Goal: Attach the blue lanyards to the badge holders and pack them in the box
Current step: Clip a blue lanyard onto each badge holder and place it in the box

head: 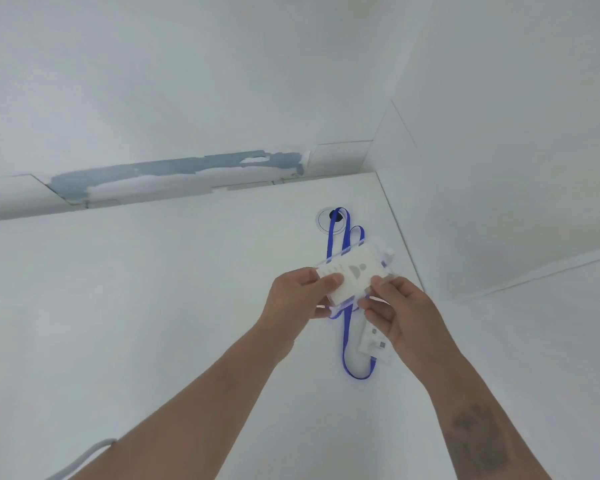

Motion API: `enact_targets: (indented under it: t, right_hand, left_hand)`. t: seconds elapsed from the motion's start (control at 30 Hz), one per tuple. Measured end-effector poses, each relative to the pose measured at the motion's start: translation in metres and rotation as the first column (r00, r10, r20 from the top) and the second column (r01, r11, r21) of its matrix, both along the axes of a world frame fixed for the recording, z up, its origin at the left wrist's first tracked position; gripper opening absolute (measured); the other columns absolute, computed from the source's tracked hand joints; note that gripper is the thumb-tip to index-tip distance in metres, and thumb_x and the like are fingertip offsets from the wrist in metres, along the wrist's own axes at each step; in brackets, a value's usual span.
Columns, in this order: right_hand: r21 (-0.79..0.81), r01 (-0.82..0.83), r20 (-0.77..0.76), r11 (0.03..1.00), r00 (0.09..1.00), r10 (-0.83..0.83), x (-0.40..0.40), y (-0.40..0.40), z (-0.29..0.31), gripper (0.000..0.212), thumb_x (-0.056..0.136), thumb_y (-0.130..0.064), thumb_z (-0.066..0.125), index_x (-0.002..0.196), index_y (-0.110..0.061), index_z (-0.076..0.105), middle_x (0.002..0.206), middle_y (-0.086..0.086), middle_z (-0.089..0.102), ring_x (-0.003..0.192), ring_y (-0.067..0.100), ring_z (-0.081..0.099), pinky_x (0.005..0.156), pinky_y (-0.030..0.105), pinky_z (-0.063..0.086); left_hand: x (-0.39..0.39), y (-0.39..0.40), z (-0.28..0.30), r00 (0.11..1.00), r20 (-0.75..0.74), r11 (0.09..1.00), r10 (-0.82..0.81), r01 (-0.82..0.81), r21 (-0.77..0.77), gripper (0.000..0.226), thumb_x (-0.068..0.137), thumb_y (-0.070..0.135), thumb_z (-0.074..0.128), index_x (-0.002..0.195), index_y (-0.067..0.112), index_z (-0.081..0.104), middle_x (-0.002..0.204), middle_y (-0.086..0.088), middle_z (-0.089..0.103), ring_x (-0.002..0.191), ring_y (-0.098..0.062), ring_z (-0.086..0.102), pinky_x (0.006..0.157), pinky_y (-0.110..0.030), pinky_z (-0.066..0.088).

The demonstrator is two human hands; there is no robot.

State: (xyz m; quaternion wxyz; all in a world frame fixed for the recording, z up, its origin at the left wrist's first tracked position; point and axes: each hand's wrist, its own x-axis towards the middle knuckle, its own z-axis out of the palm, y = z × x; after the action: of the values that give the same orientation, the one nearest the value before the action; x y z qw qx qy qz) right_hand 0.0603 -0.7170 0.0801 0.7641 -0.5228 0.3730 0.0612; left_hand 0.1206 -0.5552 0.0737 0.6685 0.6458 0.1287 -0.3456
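Observation:
A clear badge holder [355,271] with a white card inside is held above the white table [153,306], near its far right corner. My left hand [298,294] pinches its left end, thumb on top. My right hand [397,313] pinches its lower right edge. A blue lanyard [345,341] lies on the table beneath, looping from behind the holder down toward me. Another badge holder [373,341] lies flat on the table, partly hidden under my right hand. No box is in view.
A round cable grommet [326,221] sits in the table behind the lanyard. White walls close off the far side and the right side [465,168]. A grey cable [84,457] shows at the bottom left edge.

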Motion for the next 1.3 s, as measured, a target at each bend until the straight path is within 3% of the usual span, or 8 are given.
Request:
enact_targets:
  t: [0.27,0.47,0.63,0.77,0.87,1.1,1.2,1.3]
  right_hand:
    - [-0.264,-0.138,0.076,0.955,0.984,0.163,0.027,0.055,0.038,0.017,0.094,-0.023,0.062,0.101,-0.011,0.071,0.095,0.008,0.074,0.076,0.018,0.072,0.072,0.030,0.056]
    - [-0.681,-0.177,0.180,0.710,0.900,0.397,0.050,0.103,0.066,0.028,0.092,-0.024,0.064,0.117,-0.037,0.061,0.114,-0.022,0.060,0.101,-0.009,0.057,0.075,0.009,0.047]
    - [-0.658,-0.260,0.193,0.706,0.848,0.493,0.073,0.165,0.089,0.029,0.097,-0.022,0.054,0.070,-0.013,0.050,0.049,-0.014,0.039,0.046,0.005,0.032,0.053,0.024,0.028]
    - [-0.673,-0.359,0.199,0.647,0.754,0.626,0.078,0.214,0.114,0.034,0.102,-0.026,0.044,0.081,-0.014,0.068,0.061,-0.019,0.063,0.063,0.000,0.059,0.063,0.016,0.041]
    - [-0.787,-0.394,0.093,0.475,0.685,0.723,0.079,0.233,0.129,0.040,0.102,-0.039,0.039,0.077,-0.014,0.058,0.062,-0.013,0.060,0.060,0.008,0.055,0.062,0.027,0.043]
    - [-0.914,-0.316,-0.371,-0.256,0.392,0.842,0.079,0.257,0.192,0.038,0.102,-0.040,0.033,0.072,-0.019,0.039,0.067,-0.002,0.047,0.068,0.021,0.050,0.063,0.034,0.041]
    - [-0.906,-0.370,-0.334,-0.207,0.323,0.885,0.092,0.253,0.234,0.029,0.095,-0.037,0.049,0.073,-0.019,0.058,0.064,-0.002,0.050,0.059,0.014,0.045,0.056,0.028,0.036]
    - [-0.919,-0.393,-0.184,-0.036,0.347,0.919,0.115,0.244,0.263,0.017,0.088,-0.033,0.062,0.077,-0.026,0.072,0.068,-0.009,0.064,0.056,0.005,0.050,0.054,0.017,0.039]
  left_hand:
    - [0.030,0.084,0.055,0.986,0.112,0.990,0.121,-0.112,-0.084,0.019,0.094,0.015,0.064,0.110,0.009,0.073,0.104,-0.007,0.076,0.088,-0.022,0.073,0.078,-0.032,0.059]
    - [0.045,0.148,0.105,0.965,0.261,0.999,0.034,-0.029,-0.021,0.018,0.094,0.018,0.064,0.107,0.010,0.074,0.105,-0.009,0.075,0.085,-0.022,0.071,0.075,-0.033,0.058]
    - [0.047,0.188,0.145,0.942,0.334,0.999,0.041,-0.028,-0.042,0.020,0.092,0.021,0.066,0.107,0.010,0.074,0.107,-0.009,0.075,0.086,-0.021,0.071,0.074,-0.031,0.057]
    - [0.051,0.214,0.167,0.922,0.361,0.990,0.138,-0.133,-0.039,0.019,0.091,0.018,0.067,0.105,0.008,0.075,0.104,-0.013,0.075,0.094,-0.025,0.073,0.080,-0.034,0.058]
    - [0.055,0.227,0.177,0.891,0.386,0.969,0.237,-0.244,-0.034,0.014,0.088,0.017,0.071,0.097,0.007,0.077,0.099,-0.015,0.075,0.086,-0.022,0.070,0.079,-0.031,0.060]
    - [0.058,0.257,0.191,0.767,0.614,0.899,0.185,-0.384,0.209,0.013,0.085,0.022,0.073,0.081,0.011,0.078,0.084,-0.013,0.074,0.073,-0.025,0.069,0.072,-0.034,0.062]
    - [0.052,0.270,0.194,0.787,0.613,0.883,-0.066,-0.239,0.403,0.025,0.080,0.039,0.068,0.083,0.016,0.076,0.087,-0.019,0.071,0.066,-0.023,0.059,0.076,-0.053,0.056]
    - [0.045,0.284,0.206,0.821,0.560,0.931,-0.107,-0.115,0.346,0.012,0.089,0.024,0.070,0.090,0.017,0.079,0.087,-0.005,0.077,0.076,-0.019,0.070,0.076,-0.037,0.061]
